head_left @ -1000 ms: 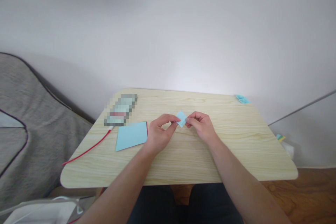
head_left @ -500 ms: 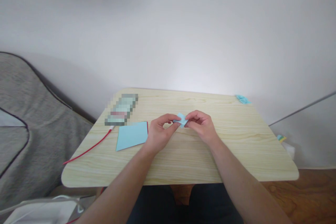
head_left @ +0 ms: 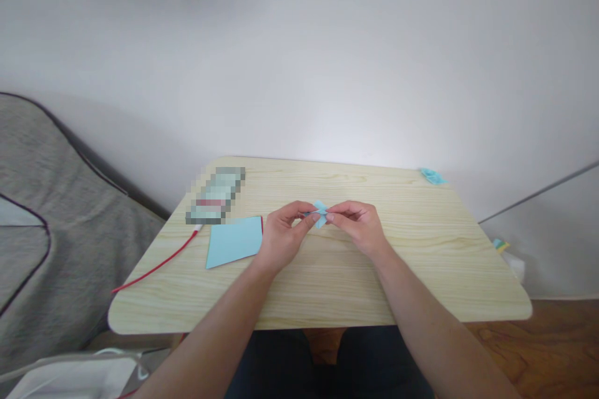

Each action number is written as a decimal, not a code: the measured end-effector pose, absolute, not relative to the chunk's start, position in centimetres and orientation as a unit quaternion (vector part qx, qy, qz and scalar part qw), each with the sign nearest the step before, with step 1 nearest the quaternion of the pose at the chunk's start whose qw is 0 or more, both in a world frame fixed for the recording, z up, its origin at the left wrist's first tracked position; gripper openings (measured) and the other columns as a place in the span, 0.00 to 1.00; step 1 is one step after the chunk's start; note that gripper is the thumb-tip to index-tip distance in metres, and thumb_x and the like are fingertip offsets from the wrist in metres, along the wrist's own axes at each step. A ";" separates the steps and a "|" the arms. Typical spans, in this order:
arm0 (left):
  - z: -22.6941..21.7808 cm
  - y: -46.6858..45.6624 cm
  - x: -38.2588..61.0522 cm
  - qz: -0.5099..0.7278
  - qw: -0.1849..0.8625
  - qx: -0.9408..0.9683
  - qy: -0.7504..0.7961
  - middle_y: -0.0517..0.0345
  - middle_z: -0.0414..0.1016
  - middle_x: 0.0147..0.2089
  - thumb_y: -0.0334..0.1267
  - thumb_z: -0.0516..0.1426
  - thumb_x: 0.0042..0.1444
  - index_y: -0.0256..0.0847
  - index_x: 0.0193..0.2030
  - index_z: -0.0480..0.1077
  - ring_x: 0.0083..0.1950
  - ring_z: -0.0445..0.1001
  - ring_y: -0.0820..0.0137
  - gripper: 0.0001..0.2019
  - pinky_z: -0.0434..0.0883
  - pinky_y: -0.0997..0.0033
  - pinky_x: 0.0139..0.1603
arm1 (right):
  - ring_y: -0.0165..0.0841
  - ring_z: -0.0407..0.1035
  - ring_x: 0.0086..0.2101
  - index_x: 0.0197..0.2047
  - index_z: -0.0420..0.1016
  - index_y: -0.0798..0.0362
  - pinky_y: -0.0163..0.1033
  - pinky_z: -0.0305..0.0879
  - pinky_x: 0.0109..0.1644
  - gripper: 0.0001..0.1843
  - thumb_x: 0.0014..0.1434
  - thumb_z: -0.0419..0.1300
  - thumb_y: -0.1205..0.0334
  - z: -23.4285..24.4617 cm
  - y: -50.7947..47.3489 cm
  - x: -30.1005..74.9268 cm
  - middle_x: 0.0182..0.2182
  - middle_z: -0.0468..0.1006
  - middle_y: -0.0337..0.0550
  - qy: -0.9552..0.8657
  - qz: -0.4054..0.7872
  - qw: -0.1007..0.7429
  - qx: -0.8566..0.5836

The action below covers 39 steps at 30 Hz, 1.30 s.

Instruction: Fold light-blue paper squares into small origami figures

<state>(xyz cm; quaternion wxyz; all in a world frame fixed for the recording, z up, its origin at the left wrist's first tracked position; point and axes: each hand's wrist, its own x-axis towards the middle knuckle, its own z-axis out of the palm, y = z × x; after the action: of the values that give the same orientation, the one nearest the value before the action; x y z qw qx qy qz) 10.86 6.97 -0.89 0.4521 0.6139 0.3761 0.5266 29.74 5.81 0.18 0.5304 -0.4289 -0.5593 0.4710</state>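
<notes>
Between my two hands, over the middle of the table, is a small piece of folded light-blue paper (head_left: 321, 206). My left hand (head_left: 286, 234) pinches its left side between thumb and index finger. On the other side, my right hand (head_left: 359, 223) pinches the right corner the same way. Parts of the paper stick out above and below the fingertips; its exact folds are too small to make out. A stack of light-blue paper sheets (head_left: 234, 243) lies just left of my left wrist, with a red edge showing on its right side.
A pixelated phone-like device (head_left: 215, 196) with a red cable (head_left: 156, 267) lies at the table's left. A crumpled light-blue piece (head_left: 433, 176) rests at the far right corner of the wooden table (head_left: 421, 274). Grey fabric (head_left: 70, 249) stands at the left; a white wall (head_left: 327, 62) rises behind.
My right fingers have closed in on the paper's right corner, and the paper's middle now looks narrower, pinched between both hands. The hands have otherwise barely moved.
</notes>
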 end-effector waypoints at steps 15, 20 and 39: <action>-1.2 7.1 11.1 0.539 0.442 0.595 0.400 0.56 0.79 0.37 0.43 0.66 0.54 0.42 0.38 0.76 0.37 0.74 0.69 0.09 0.71 0.68 0.40 | 0.33 0.77 0.28 0.30 0.77 0.52 0.39 0.73 0.35 0.13 0.50 0.73 0.54 0.0 5.9 29.3 0.25 0.83 0.41 -0.524 0.496 0.530 -0.445; -1.1 7.1 11.1 0.545 0.437 0.593 0.401 0.56 0.78 0.36 0.43 0.65 0.56 0.41 0.38 0.76 0.37 0.74 0.70 0.08 0.71 0.69 0.39 | 0.33 0.77 0.27 0.30 0.77 0.52 0.38 0.72 0.34 0.12 0.50 0.73 0.55 0.0 5.9 29.3 0.26 0.83 0.42 -0.521 0.499 0.530 -0.446; -1.4 7.0 11.3 0.527 0.459 0.593 0.400 0.55 0.81 0.41 0.40 0.63 0.57 0.43 0.48 0.71 0.43 0.80 0.66 0.13 0.73 0.67 0.46 | 0.33 0.76 0.30 0.38 0.77 0.50 0.37 0.70 0.35 0.13 0.52 0.72 0.56 -0.6 6.2 29.1 0.29 0.83 0.39 -0.533 0.493 0.531 -0.438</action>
<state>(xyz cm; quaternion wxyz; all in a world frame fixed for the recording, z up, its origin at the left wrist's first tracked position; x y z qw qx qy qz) 11.32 7.00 -1.40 0.4593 0.5933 0.3995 0.5267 29.07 6.22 -0.58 0.5308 -0.4376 -0.5327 0.4929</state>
